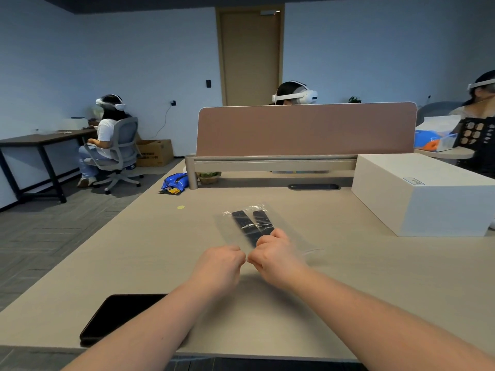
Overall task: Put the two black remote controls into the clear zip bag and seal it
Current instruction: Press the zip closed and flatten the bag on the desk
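The clear zip bag [227, 226] lies on the beige desk [348, 277] in front of me, its mouth toward me. Two black remote controls sit inside it side by side: one on the left [242, 223], one on the right [263, 222]. My left hand [221, 261] and my right hand [273, 253] are close together at the bag's near edge, fingers pinched on the zip strip. The near ends of the remotes are hidden behind my right hand.
A black phone [117, 317] lies at the near left edge of the desk. A large white box [428, 194] stands on the right. A pink divider panel [305, 129] closes the far side. A blue packet [174, 182] lies far left. Other people sit around.
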Demonstrator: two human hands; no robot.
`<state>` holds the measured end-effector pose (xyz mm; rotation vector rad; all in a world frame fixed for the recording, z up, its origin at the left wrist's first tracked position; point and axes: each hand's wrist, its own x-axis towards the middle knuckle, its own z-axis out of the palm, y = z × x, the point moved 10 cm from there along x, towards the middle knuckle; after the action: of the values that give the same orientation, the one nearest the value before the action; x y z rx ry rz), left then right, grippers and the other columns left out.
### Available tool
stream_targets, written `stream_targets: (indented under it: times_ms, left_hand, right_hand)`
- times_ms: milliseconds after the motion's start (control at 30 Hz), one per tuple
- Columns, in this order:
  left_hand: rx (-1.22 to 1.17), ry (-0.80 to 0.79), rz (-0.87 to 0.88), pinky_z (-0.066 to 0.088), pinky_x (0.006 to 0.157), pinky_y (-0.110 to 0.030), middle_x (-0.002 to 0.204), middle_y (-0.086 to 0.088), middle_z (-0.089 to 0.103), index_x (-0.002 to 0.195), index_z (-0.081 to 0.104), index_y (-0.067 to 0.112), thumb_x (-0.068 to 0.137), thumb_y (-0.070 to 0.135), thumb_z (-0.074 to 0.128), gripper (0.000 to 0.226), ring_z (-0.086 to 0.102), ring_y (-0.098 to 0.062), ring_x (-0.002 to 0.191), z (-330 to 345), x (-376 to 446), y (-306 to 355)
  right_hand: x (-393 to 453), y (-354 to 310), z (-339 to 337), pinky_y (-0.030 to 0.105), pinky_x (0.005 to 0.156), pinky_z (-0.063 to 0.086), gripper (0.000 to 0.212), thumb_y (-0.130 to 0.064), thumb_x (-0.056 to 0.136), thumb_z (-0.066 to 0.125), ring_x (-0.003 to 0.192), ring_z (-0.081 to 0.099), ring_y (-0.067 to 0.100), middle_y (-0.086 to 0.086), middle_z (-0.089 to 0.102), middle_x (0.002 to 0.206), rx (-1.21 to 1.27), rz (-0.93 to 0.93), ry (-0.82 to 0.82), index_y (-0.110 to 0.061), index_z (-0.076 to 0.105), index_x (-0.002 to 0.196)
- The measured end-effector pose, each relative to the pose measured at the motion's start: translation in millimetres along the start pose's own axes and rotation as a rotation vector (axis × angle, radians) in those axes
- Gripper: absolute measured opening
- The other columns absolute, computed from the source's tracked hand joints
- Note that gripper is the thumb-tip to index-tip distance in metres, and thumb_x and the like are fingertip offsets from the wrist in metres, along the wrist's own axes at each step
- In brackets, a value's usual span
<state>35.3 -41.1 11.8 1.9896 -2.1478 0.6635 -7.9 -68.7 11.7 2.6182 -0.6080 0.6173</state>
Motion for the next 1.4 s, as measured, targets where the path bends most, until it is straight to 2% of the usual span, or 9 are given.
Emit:
stream_targets:
  times_ms: [100, 233, 767, 1033, 1133, 1167, 1233, 1300, 1400]
  left_hand:
    - [-0.146, -0.044, -0.026, 0.05, 0.05, -0.028, 0.068, -0.008, 0.068, 0.066, 0.065, 0.012, 0.073, 0.011, 0.061, 0.008, 0.067, -0.027, 0.064, 0, 1, -1]
    - [-0.09, -0.141, -0.059, 0.049, 0.074, -0.034, 0.1, -0.009, 0.067, 0.093, 0.065, 0.01, 0.087, 0.01, 0.047, 0.019, 0.062, -0.031, 0.096, 2, 4, 0]
    - [-0.123, -0.167, -0.057, 0.05, 0.075, -0.037, 0.1, -0.013, 0.066, 0.091, 0.063, 0.007, 0.089, 0.011, 0.046, 0.017, 0.062, -0.034, 0.096, 5, -8, 0]
    - [-0.056, -0.23, -0.076, 0.047, 0.073, -0.036, 0.103, -0.009, 0.063, 0.092, 0.06, 0.01, 0.09, 0.012, 0.043, 0.017, 0.059, -0.032, 0.099, 10, -11, -2]
    - [-0.04, -0.235, -0.092, 0.047, 0.072, -0.037, 0.103, -0.009, 0.063, 0.09, 0.058, 0.009, 0.091, 0.013, 0.043, 0.016, 0.059, -0.033, 0.099, 12, -13, -4]
    - [-0.036, -0.243, -0.097, 0.047, 0.072, -0.037, 0.103, -0.009, 0.063, 0.09, 0.058, 0.009, 0.091, 0.013, 0.043, 0.016, 0.059, -0.033, 0.099, 13, -13, -4]
    - [-0.035, -0.272, -0.106, 0.047, 0.073, -0.037, 0.104, -0.008, 0.063, 0.091, 0.058, 0.01, 0.089, 0.011, 0.043, 0.015, 0.059, -0.032, 0.1, 17, -14, -4]
    - [-0.01, -0.325, -0.132, 0.047, 0.076, -0.035, 0.107, -0.007, 0.061, 0.093, 0.058, 0.01, 0.087, 0.009, 0.043, 0.016, 0.058, -0.032, 0.103, 21, -18, -14]
    - [0.002, -0.368, -0.206, 0.047, 0.077, -0.035, 0.108, -0.007, 0.061, 0.091, 0.059, 0.011, 0.087, 0.01, 0.042, 0.018, 0.058, -0.03, 0.103, 29, -34, -50]
  right_hand:
    - [1, 2, 3, 0.027, 0.062, 0.032, 0.018, -0.021, 0.049, 0.081, 0.056, 0.057, 0.014, -0.009, 0.06, 0.045, -0.073, -0.025, -0.01, -0.023, 0.063, 0.052]
    - [-4, 7, -4, 0.028, 0.06, 0.033, 0.027, -0.02, 0.051, 0.082, 0.051, 0.055, 0.016, -0.007, 0.057, 0.041, -0.126, -0.034, 0.02, -0.02, 0.056, 0.045]
    - [-63, 88, 17, 0.03, 0.06, 0.02, 0.026, -0.01, 0.037, 0.081, 0.045, 0.057, 0.017, -0.003, 0.052, 0.036, -0.182, 0.183, -0.217, -0.018, 0.057, 0.045]
    - [-81, 108, 31, 0.018, 0.043, 0.038, 0.035, -0.015, 0.029, 0.085, 0.036, 0.055, 0.014, -0.001, 0.055, 0.035, -0.131, 0.26, -0.254, -0.018, 0.052, 0.04]
    - [-84, 109, 29, 0.023, 0.044, 0.038, 0.021, -0.012, 0.052, 0.081, 0.054, 0.064, 0.02, 0.005, 0.066, 0.055, -0.123, 0.248, -0.292, -0.013, 0.061, 0.059]
    - [-84, 108, 30, 0.027, 0.052, 0.035, 0.008, -0.009, 0.07, 0.069, 0.072, 0.066, 0.025, 0.012, 0.069, 0.073, -0.075, 0.246, -0.309, -0.007, 0.063, 0.076]
    - [-93, 115, 39, 0.029, 0.063, 0.027, 0.015, -0.005, 0.085, 0.047, 0.094, 0.06, 0.028, 0.019, 0.064, 0.099, -0.019, 0.315, -0.372, -0.004, 0.058, 0.094]
    - [-108, 132, 44, 0.029, 0.064, 0.028, 0.016, -0.005, 0.083, 0.042, 0.09, 0.057, 0.026, 0.02, 0.062, 0.101, 0.054, 0.413, -0.412, -0.007, 0.056, 0.089]
    - [-142, 178, 39, 0.031, 0.071, 0.047, 0.02, -0.003, 0.083, 0.042, 0.09, 0.06, 0.027, 0.015, 0.067, 0.101, 0.125, 0.621, -0.404, -0.008, 0.061, 0.089]
